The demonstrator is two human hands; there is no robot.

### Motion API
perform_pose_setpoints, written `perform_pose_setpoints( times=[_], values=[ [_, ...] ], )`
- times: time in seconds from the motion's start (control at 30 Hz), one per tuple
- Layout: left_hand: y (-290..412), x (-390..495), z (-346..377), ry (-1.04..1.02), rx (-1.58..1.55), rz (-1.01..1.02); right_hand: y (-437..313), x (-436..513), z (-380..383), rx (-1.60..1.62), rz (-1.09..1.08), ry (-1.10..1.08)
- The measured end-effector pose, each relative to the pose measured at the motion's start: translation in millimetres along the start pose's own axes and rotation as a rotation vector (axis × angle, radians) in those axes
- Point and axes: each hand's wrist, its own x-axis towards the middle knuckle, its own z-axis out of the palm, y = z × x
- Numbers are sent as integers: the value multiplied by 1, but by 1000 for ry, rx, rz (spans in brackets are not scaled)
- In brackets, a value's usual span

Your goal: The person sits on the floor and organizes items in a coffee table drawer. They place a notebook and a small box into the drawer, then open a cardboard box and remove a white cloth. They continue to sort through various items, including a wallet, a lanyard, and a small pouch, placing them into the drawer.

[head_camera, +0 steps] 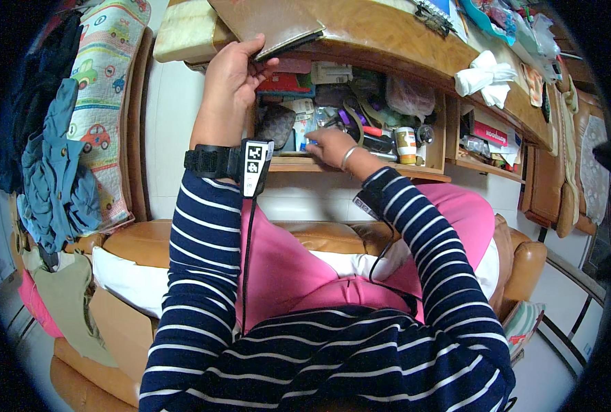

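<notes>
My left hand holds the near corner of a brown leather folder at the tabletop's edge, its thumb on the upper face. My right hand reaches into an open wooden drawer at its front left part, fingers bent down by a small blue item; whether they grip it is hidden. Near that hand lie a dark patterned pouch, a red-handled tool and an olive strap. A jar with a brown-and-white label stands at the drawer's right, below a clear plastic bag.
A wooden table spans the top, with a knotted white cloth on its edge. A second open drawer holds a red notebook box. A leather sofa lies beneath me; clothes are heaped left.
</notes>
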Motion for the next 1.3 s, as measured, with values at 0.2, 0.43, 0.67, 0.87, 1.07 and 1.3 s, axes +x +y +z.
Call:
perform_pose_setpoints(
  times=[0.2, 0.43, 0.67, 0.87, 1.07, 1.3],
  values=[
    [3, -3, -7, -119, -105, 59, 36, -35, -26, 675, 249, 210],
    [10, 3, -15, -239, -77, 206, 44, -64, -83, 1298, 415, 527],
    [-8, 5, -6, -165, 185, 25, 19, -46, -112, 1236, 312, 483],
    [-14, 10, -12, -104, 203, -14, 37, -38, -58, 956, 349, 243],
    [-10, 6, -4, -18, 225, 18, 68, -14, -14, 58, 122, -38],
    [-15, 4, 21, 33, 91, -28, 50, 15, 7, 60, 135, -367]
  ],
)
